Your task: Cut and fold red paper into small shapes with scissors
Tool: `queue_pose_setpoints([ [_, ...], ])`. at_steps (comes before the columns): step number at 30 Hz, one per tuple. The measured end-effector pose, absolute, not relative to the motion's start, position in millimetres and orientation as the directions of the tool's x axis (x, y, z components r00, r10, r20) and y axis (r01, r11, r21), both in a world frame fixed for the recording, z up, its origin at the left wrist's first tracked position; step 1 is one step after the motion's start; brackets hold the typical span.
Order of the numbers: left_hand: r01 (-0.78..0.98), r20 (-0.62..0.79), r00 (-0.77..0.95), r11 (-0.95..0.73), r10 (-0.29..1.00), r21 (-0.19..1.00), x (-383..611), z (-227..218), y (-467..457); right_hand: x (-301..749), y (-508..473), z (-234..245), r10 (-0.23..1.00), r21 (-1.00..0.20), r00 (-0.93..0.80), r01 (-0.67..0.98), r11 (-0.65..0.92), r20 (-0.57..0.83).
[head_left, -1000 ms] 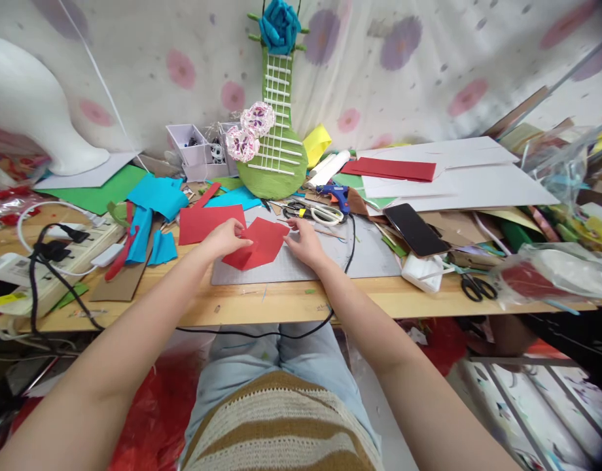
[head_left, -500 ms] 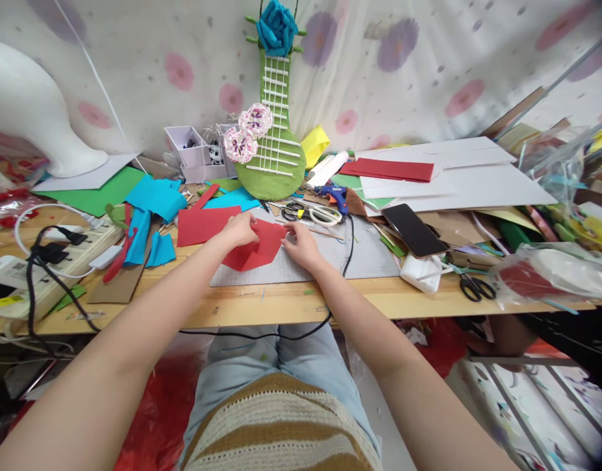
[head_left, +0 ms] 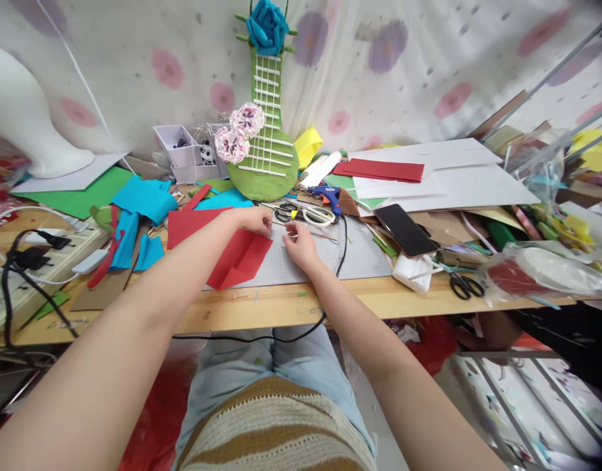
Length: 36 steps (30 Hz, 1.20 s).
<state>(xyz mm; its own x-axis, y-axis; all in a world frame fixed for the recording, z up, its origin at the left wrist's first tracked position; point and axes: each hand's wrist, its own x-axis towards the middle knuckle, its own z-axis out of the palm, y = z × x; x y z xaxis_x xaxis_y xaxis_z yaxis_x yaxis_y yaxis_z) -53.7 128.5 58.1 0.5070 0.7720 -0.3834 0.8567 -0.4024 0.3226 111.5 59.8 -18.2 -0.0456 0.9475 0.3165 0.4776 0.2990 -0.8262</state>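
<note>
A folded piece of red paper (head_left: 245, 256) lies partly on the grey cutting mat (head_left: 281, 265), its near flap slightly raised. Above the paper's far right corner is my left hand (head_left: 258, 220), fingers pinched together; whatever may be between them is too small to make out. My right hand (head_left: 301, 245) rests just right of it over the mat, fingers loosely curled and the thumb apart, with nothing visible in it. A larger red sheet (head_left: 188, 226) lies partly under my left forearm. Behind my hands are white-handled scissors (head_left: 318, 216) and a blue glue gun (head_left: 327, 194).
A green guitar-shaped craft piece (head_left: 264, 170) stands at the back. Blue crepe paper (head_left: 144, 199) and a power strip (head_left: 75, 252) lie left. Rightward are a phone (head_left: 405, 229), black scissors (head_left: 465, 286) and white boards (head_left: 487, 186). A black cable (head_left: 344, 248) crosses the front edge.
The folded red paper has moved left and toward me, its right corner now away from my right hand. My left hand has moved right and away from me. The view has shifted slightly.
</note>
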Motion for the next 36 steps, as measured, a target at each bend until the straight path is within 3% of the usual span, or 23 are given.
queue_pose_setpoints([
  [4,0.811,-0.307,0.553,-0.414,0.775,0.413,-65.5,65.3,126.7,112.1,59.2,-15.6,0.948,-0.833,-0.041,0.467,0.297,0.315],
  [11,0.797,-0.402,0.585,-0.408,0.705,0.445,-71.7,54.6,123.1,110.4,60.1,-16.8,0.954,-0.832,-0.059,0.476,0.284,0.292],
  [16,0.75,-0.277,0.566,-0.346,0.776,0.563,-69.7,53.6,119.8,108.6,57.9,-12.7,0.972,-0.849,-0.06,0.478,0.227,0.226],
  [20,0.701,-0.169,0.522,-0.307,0.836,0.644,-66.9,47.6,113.9,105.3,63.7,-4.7,0.995,-0.887,-0.053,0.45,0.103,0.089],
  [25,0.775,-0.038,0.376,-0.291,0.926,0.561,-66.1,30.6,105.7,98.8,85.9,6.1,0.994,-0.865,-0.09,0.502,-0.008,-0.062],
  [30,0.815,0.201,0.228,-0.299,0.953,0.496,-76.1,25.9,77.9,94.8,91.6,7.1,0.991,-0.756,-0.131,0.647,0.106,0.027],
  [32,0.828,0.275,0.29,-0.384,0.917,0.409,-80.2,25.1,59.3,94.9,87.4,4.5,0.985,-0.72,-0.14,0.674,0.167,0.097],
  [36,0.796,0.227,0.475,-0.525,0.85,0.301,-82.2,17.7,27.5,97.4,79.7,0.6,0.967,-0.681,-0.139,0.688,0.251,0.216],
])
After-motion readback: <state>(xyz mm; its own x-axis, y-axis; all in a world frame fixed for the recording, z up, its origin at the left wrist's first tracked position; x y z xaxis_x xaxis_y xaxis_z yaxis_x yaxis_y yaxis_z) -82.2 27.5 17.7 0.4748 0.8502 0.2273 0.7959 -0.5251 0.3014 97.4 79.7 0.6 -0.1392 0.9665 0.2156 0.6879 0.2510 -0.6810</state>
